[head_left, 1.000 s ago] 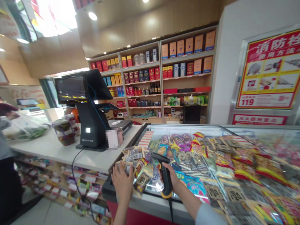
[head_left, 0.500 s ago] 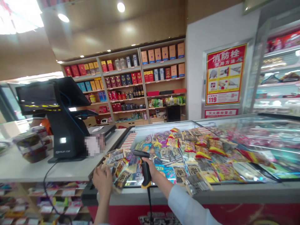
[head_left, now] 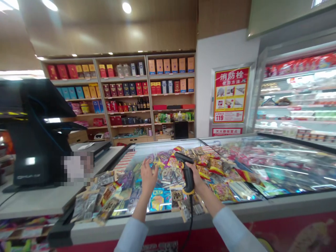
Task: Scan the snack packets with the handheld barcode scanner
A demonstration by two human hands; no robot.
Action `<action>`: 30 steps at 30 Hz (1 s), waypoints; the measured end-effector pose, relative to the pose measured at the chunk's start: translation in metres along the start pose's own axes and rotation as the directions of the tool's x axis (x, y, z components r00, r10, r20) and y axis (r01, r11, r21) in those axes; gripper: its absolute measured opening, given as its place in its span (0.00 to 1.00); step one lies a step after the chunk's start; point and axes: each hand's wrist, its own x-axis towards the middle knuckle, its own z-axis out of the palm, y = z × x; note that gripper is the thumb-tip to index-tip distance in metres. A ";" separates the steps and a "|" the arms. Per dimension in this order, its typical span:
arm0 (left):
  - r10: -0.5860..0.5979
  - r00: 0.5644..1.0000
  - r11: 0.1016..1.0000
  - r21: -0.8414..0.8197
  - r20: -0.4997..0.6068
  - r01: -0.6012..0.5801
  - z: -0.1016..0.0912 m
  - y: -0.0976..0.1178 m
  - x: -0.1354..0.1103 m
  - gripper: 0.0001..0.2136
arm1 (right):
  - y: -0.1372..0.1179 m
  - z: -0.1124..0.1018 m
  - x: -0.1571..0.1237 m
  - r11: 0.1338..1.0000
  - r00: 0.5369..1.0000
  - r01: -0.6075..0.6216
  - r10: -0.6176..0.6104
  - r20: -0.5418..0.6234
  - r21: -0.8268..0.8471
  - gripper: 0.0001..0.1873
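Note:
My right hand (head_left: 197, 179) grips a black handheld barcode scanner (head_left: 188, 176), its head toward the upper left and its cable hanging down over the freezer front. To its left, my left hand (head_left: 149, 176) is raised above the snack packets with fingers apart and nothing visible in them. Beneath and between the hands lie a blue packet (head_left: 159, 201) and a dark-lettered packet (head_left: 177, 195). Red-and-yellow packets (head_left: 216, 166) spread to the right of the scanner. Toward the left corner, clear-and-brown packets (head_left: 86, 204) form a separate pile.
The packets lie on the glass top of a chest freezer (head_left: 285, 206). At left, a black checkout terminal (head_left: 34, 147) stands on a white counter (head_left: 39, 203). Shelves of boxes and bottles (head_left: 126, 89) line the back wall. A red fire-hydrant sign (head_left: 231, 94) hangs beside a lit refrigerated display (head_left: 291, 113).
My left hand has left the left-hand packet pile and moved right and forward over the other packets. My right hand still holds the scanner, now farther right. The view has turned right.

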 end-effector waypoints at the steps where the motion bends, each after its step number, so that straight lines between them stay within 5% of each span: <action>1: 0.018 1.000 1.000 -0.011 0.025 -0.017 0.011 0.007 0.000 0.22 | -0.008 -0.011 -0.003 1.000 1.000 0.013 -0.013 -0.025 0.001 0.15; 8: 0.091 0.968 0.996 -0.027 0.236 -0.087 0.084 0.026 0.002 0.23 | -0.041 -0.064 -0.008 0.999 0.995 0.019 -0.022 -0.097 -0.035 0.16; 16: 0.083 0.896 0.955 0.223 0.436 -0.197 0.138 0.016 0.001 0.28 | -0.032 -0.096 0.007 1.000 0.995 0.012 -0.009 -0.104 0.022 0.16; 25: 0.035 0.821 0.915 0.312 0.570 -0.256 0.139 0.022 0.004 0.31 | -0.020 -0.103 0.006 0.995 0.993 -0.091 0.087 -0.077 -0.045 0.16; 30: -0.059 0.792 0.944 0.291 0.608 -0.153 0.130 0.027 0.011 0.28 | -0.023 -0.104 0.002 0.993 0.988 -0.105 0.098 -0.118 -0.050 0.17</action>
